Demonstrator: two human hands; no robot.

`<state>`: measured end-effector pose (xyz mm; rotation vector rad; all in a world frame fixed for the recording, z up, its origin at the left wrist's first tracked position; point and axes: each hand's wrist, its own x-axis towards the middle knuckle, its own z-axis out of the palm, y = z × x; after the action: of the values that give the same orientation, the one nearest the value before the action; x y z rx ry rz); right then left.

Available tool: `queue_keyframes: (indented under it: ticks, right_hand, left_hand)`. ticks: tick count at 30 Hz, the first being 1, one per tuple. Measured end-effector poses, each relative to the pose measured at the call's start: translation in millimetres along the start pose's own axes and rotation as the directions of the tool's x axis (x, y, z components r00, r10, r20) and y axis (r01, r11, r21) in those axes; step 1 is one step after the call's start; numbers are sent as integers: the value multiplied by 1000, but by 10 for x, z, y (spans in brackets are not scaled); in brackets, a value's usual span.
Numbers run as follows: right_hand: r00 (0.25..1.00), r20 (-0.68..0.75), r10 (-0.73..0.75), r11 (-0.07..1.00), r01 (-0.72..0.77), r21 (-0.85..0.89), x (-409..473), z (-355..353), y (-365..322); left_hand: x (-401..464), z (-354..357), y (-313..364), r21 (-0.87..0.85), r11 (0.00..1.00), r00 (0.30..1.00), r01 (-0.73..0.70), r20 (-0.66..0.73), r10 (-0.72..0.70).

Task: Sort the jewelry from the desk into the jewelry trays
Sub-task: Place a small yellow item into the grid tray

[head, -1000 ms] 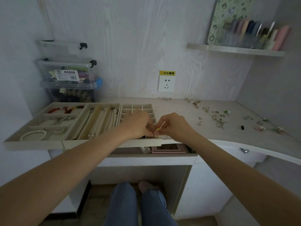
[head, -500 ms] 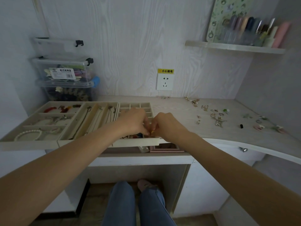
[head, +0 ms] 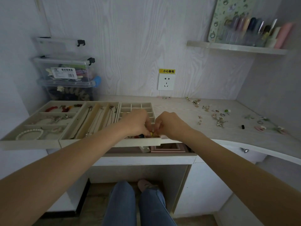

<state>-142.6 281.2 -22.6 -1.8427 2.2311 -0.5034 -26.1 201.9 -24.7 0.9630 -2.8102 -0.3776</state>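
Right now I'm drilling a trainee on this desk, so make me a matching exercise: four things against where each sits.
Things:
1. pearl bracelet
2. necklaces
3. loose rings and earrings
4. clear storage boxes

Places:
A. bare desktop, right of the hands
B. stacked by the wall behind the trays
C. near front compartment of the leftmost tray
D. long slots of the middle tray

Pairs: 1-C, 2-D, 3-A, 4-B

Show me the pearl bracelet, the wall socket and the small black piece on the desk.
pearl bracelet point(head: 29, 134), head view, on its front beads.
wall socket point(head: 166, 82), head view, middle of its white faceplate.
small black piece point(head: 242, 126), head view, on its body.
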Motion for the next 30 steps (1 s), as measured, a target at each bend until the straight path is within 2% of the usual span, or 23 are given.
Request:
queue_keyframes:
  ticks: [7,12,16,24,30]
  right_hand:
    - [999,34,-8,999,6,44,-22,-31,21]
    - [999,-38,21,998,-18,56,-11,57,44]
    - [1000,-22,3,998,-2,63,-19,48,34]
    - [999,-33,-2,992,7,128,-20,37,102]
    - [988,-139,69,968,-33,247,-114,-132,341]
  left_hand:
    - [-31,-18,-3,-10,1000,1000,2,-9,-2]
    - [-35,25,21,14,1000,997,23,-74,-22]
    - [-48,29,47,40,998,995,48,-91,-44]
    - [-108,-19,25,-57,998,998,-32,-53,29]
    - [-52,-97,156,-227,969,991,-95,-111,72]
